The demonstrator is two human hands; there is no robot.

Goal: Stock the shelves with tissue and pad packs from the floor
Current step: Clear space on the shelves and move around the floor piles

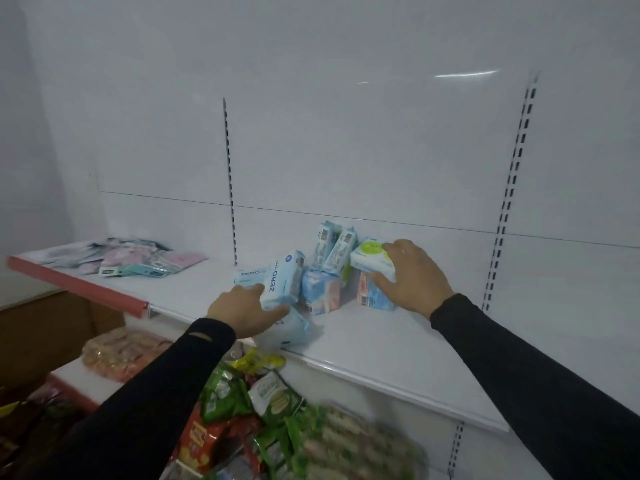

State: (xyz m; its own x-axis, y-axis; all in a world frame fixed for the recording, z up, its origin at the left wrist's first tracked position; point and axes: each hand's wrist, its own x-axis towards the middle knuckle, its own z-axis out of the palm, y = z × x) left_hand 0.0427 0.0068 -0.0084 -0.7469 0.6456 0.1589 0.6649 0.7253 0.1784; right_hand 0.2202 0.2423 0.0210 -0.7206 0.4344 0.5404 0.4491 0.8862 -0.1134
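On the white shelf stands a cluster of light-blue pad and tissue packs. My left hand grips a blue pack marked ZERO, tilted upright over another pale blue pack that lies at the shelf's front edge. A second ZERO pack lies behind it. Two slim blue packs lean against the back panel. A blue and pink pack stands in the middle. My right hand holds a white pack with a green circle, which sits on a pink and blue pack.
Flat pink, teal and dark packets lie spread at the shelf's left end, behind a red price rail. The shelf below holds green and red snack bags and a pinkish bag. Slotted uprights run up the back panel.
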